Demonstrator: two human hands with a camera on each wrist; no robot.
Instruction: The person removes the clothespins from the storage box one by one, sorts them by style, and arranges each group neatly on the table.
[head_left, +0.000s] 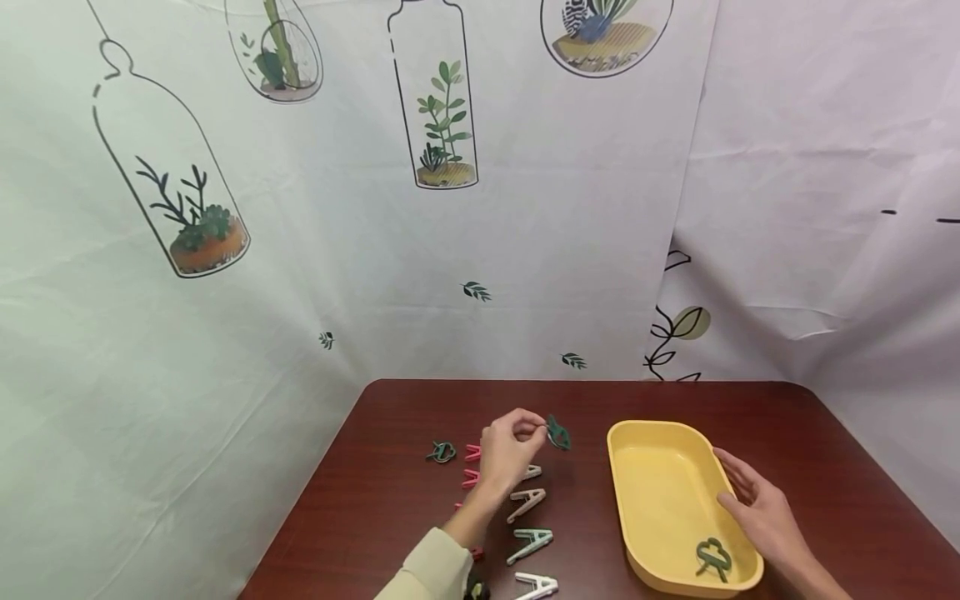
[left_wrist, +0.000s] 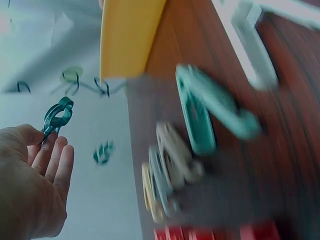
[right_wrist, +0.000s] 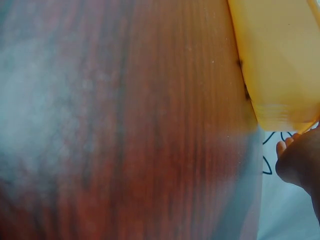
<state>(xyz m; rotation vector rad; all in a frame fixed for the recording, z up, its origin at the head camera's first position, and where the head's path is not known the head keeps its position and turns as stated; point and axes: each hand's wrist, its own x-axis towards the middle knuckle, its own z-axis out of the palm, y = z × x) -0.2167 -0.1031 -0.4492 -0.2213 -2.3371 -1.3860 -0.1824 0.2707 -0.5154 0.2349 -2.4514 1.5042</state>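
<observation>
My left hand (head_left: 508,450) pinches a dark green clip (left_wrist: 65,120) between thumb and fingers, out over the back of the table. The clip's rounded, looped end points away from the fingertips. On the right side, a yellow tray (head_left: 660,492) has my right hand (head_left: 765,512) at its long right side, thumb at the rim and fingers along the outer wall. Inside the tray's near end lies another green clip (head_left: 713,560). A similar green clip (head_left: 444,452) rests on the table left of my left hand.
Pink and red clothespins (head_left: 471,478) form a column partly hidden by my left forearm. Beside it runs a second column, with a beige clothespin (head_left: 531,497), a mint one (left_wrist: 195,127) and a white one (head_left: 542,585). A patterned cloth (head_left: 525,250) hangs behind the dark red table (head_left: 375,492).
</observation>
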